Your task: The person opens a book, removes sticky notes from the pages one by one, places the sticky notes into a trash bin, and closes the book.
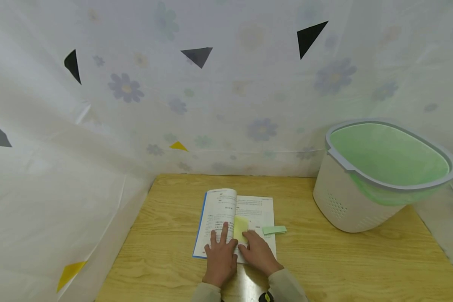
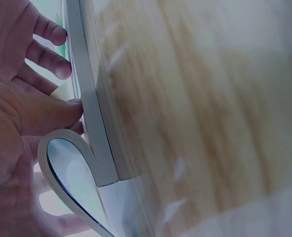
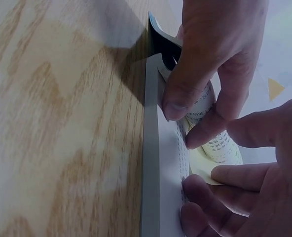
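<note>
An open book [image 1: 253, 206] with a blue cover edge lies on the wooden table. My left hand [image 1: 220, 260] presses on its left page with fingers spread, the thumb by the fold; in the left wrist view the left pages [image 2: 62, 138] bulge in a curve. A yellow sticky note [image 1: 240, 225] lies on the right page beside the fold. My right hand [image 1: 261, 253] touches the note's right side with its fingertips, and in the right wrist view several fingers rest on the note [image 3: 202, 168] and page. A pale green paper strip [image 1: 274, 230] crosses the right page's outer edge.
A white laundry basket [image 1: 334, 201] with a grey rim and green inside stands at the table's back right. The wooden table [image 1: 166, 226] meets a flower-patterned sheet at the back and a white sheet on the left. Black, grey and yellow triangles mark the sheets.
</note>
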`<action>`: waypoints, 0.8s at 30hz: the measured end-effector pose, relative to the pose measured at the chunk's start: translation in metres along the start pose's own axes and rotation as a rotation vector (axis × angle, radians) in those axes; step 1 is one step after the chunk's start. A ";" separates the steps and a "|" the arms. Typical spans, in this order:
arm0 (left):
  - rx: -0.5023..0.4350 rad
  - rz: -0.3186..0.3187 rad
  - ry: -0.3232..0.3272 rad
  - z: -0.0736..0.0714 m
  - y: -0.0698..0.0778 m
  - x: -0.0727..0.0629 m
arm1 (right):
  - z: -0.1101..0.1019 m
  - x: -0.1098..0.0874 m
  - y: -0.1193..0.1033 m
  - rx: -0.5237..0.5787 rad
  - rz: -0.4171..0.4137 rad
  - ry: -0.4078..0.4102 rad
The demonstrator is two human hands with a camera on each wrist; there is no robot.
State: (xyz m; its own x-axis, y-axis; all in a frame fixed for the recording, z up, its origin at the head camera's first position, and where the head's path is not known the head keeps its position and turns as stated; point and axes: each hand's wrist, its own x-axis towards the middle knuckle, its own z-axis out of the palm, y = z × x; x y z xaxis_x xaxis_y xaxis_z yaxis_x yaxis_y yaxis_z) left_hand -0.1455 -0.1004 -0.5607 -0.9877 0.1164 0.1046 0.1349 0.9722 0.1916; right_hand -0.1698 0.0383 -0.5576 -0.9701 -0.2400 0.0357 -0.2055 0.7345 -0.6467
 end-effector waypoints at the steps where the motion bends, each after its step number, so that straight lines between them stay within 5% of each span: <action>1: -0.003 -0.001 -0.001 0.000 0.000 0.000 | 0.000 0.000 0.000 -0.001 0.001 0.004; 11: 0.005 -0.003 -0.012 0.002 -0.001 0.002 | -0.004 0.001 -0.002 -0.001 0.010 0.111; 24: -0.009 -0.009 -0.022 -0.003 0.002 0.000 | -0.048 0.001 -0.005 0.225 0.087 0.324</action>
State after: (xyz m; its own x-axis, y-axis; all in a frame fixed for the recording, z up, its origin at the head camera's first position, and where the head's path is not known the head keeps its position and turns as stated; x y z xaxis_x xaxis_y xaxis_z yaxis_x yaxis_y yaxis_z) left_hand -0.1455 -0.0994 -0.5577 -0.9903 0.1121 0.0817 0.1266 0.9713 0.2016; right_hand -0.1760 0.0649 -0.5175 -0.9805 0.0559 0.1884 -0.1222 0.5770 -0.8075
